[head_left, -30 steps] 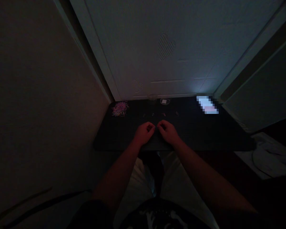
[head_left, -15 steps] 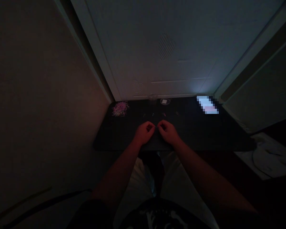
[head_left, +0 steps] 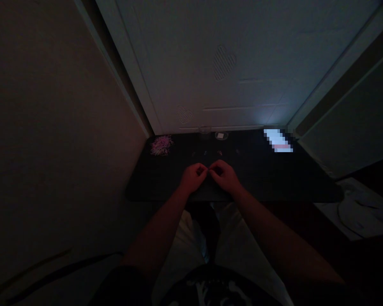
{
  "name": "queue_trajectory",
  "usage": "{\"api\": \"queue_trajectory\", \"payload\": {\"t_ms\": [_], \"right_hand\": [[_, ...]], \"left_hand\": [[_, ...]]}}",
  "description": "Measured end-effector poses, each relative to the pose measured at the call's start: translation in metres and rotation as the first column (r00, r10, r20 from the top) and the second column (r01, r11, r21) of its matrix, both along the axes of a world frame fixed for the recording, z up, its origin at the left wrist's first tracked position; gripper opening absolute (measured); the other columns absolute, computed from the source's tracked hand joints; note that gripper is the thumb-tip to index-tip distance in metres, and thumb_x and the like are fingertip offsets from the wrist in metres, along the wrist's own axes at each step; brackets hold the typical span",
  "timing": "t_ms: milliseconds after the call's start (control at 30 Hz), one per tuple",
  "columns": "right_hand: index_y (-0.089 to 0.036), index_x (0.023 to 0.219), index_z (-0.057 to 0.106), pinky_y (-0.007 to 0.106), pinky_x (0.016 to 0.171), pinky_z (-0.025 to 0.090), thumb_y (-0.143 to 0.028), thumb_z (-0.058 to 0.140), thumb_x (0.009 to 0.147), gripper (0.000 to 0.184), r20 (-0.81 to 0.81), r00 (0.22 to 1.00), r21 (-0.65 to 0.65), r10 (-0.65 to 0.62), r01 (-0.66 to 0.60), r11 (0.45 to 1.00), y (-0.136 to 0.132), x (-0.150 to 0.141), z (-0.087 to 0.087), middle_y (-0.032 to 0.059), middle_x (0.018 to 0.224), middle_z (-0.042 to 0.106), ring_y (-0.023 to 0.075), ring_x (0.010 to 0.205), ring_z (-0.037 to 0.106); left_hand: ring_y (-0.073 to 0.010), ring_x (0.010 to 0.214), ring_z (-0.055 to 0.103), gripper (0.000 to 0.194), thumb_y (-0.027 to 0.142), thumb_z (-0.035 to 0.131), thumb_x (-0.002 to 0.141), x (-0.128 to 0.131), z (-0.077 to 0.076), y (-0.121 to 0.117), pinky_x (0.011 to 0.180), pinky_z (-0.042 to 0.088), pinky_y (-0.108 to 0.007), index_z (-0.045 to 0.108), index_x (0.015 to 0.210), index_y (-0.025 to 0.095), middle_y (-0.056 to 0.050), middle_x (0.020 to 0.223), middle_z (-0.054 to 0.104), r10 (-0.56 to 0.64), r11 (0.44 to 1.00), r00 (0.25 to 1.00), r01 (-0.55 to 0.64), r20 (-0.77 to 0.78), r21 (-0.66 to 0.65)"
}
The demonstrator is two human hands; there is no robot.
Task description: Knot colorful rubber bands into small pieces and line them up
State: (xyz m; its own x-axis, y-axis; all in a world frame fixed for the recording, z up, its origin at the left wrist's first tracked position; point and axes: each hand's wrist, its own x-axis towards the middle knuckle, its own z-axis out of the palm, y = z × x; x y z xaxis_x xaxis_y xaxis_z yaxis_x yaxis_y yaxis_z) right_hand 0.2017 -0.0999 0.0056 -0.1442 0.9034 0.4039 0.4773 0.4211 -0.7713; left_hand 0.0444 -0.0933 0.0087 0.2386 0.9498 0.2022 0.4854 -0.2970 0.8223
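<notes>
Dim room, very little light: a pale panelled door [head_left: 230, 72] with two striped heart shapes is standing behind a low, dark rectangular tabletop [head_left: 274, 182], and a plain beige wall [head_left: 51, 127] is running along the left.

Left hand [head_left: 193, 178]: resting on the tabletop near its front edge, fingers curling inward, thumb and forefinger pinching together at the tips.

Right hand [head_left: 225, 176]: lying just beside the left, curled likewise, its fingertips meeting those of the left hand at the centre.

Item held: something very small is sitting between the two sets of pinching fingertips; it is too tiny and too dark to identify, and which hand is actually gripping it cannot be told.

Loose heap of thin pink and pale strands [head_left: 161, 145]: lying at the far left corner of the tabletop, well apart from the hands.

Row of small dark bits [head_left: 219, 152]: lying just beyond the hands; details are not readable.

Small clear round dish [head_left: 221, 135]: sitting at the far edge against the door, holding something white.

Bright pixelated patch [head_left: 277, 140]: glowing at the far right of the tabletop.

Light trousers [head_left: 236, 242]: showing below, between the forearms.
</notes>
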Motion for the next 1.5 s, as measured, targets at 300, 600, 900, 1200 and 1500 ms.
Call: {"api": "queue_trajectory", "payload": {"t_ms": [300,600,900,1200,1500], "right_hand": [[-0.018,0.07,0.058,0.027,0.06,0.039,-0.021,0.053,0.074,0.007,0.041,0.999,0.012,-0.033,0.033,0.999,-0.0003,-0.0013,0.0007,0.0016,0.069,0.056,0.0139,0.065,0.052],[-0.018,0.067,0.055,0.025,0.059,0.038,-0.017,0.054,0.071,0.005,0.034,0.999,0.045,0.03,-0.031,0.998,0.0001,-0.0009,-0.0005,0.0004,0.068,0.053,0.0125,0.064,0.049],[-0.018,0.065,0.055,0.026,0.061,0.038,-0.016,0.055,0.071,0.007,0.008,0.998,0.054,0.066,-0.066,0.996,0.0009,-0.0006,0.0008,0.0008,0.069,0.054,0.013,0.066,0.05],[-0.018,0.069,0.054,0.025,0.057,0.038,-0.018,0.052,0.071,0.003,-0.012,0.999,-0.016,-0.03,0.03,0.999,0.0012,0.0005,0.0001,0.0003,0.067,0.053,0.0129,0.063,0.05],[-0.018,0.07,0.058,0.026,0.058,0.04,-0.021,0.054,0.072,0.005,0.0,1.0,-0.032,-0.011,0.011,0.999,-0.0004,-0.0012,0.0021,0.0014,0.069,0.057,0.0134,0.064,0.053]], "left_hand": [[-0.0116,0.064,0.057,0.018,0.031,0.054,0.077,-0.0011,0.001,-0.0003,0.059,0.043,-0.023,0.064,0.077,0.016,-0.001,0.071,0.064,0.002,1.0,0.998,-0.003,-0.069,-0.009],[-0.0102,0.061,0.053,0.012,0.026,0.054,0.075,-0.0012,-0.0023,-0.0005,0.056,0.039,-0.022,0.061,0.074,0.016,0.001,0.068,0.061,-0.045,0.998,0.99,0.051,-0.135,0.045],[-0.0106,0.062,0.051,0.007,0.022,0.054,0.072,-0.0006,0.0022,-0.0026,0.057,0.038,-0.022,0.058,0.072,0.017,0.001,0.068,0.059,-0.034,0.994,0.978,0.054,-0.206,0.095],[-0.0106,0.063,0.051,0.006,0.02,0.054,0.07,-0.0009,0.0013,-0.0018,0.057,0.038,-0.022,0.058,0.072,0.016,0.001,0.067,0.059,0.009,0.996,0.982,0.008,-0.189,0.087],[-0.0098,0.061,0.052,0.011,0.025,0.054,0.073,-0.0013,0.0005,-0.0013,0.056,0.039,-0.021,0.06,0.075,0.015,0.001,0.067,0.06,0.023,0.999,0.994,-0.018,-0.11,0.045]]}}
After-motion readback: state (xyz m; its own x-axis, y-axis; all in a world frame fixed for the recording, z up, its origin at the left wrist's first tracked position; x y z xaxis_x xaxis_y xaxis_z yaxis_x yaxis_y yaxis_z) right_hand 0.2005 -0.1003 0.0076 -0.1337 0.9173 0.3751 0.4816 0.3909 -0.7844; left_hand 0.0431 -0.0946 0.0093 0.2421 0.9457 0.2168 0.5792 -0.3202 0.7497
